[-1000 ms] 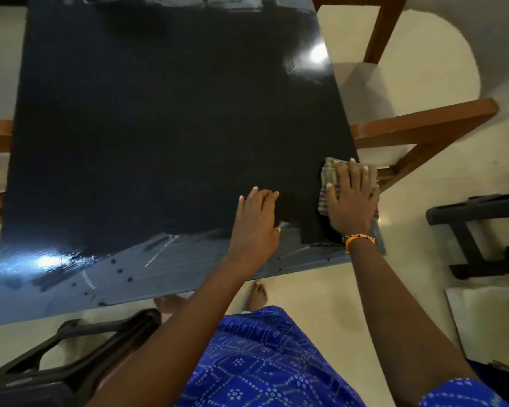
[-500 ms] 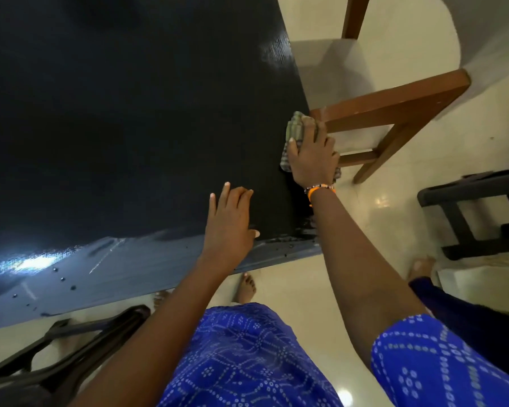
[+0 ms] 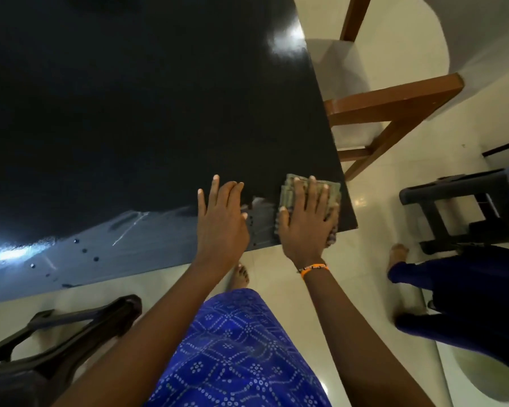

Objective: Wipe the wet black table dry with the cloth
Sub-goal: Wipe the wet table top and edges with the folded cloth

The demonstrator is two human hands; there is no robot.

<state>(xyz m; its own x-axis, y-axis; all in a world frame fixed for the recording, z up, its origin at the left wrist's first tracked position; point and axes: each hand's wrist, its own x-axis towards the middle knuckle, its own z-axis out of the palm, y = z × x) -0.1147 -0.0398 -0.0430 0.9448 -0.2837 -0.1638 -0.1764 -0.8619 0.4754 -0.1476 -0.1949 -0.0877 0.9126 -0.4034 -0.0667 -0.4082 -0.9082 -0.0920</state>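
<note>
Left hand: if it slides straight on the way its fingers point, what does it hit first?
Nothing that shows. The left hand lies flat on the black table, fingers pointing toward the far edge, and only bare tabletop lies ahead to the frame's top. The cloth sits off to its right, outside that line.

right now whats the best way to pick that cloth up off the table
Pinch the cloth at its far right corner, coming from the table's right edge. It lies folded flat under the right hand, and that corner stays uncovered beside the edge.
</note>
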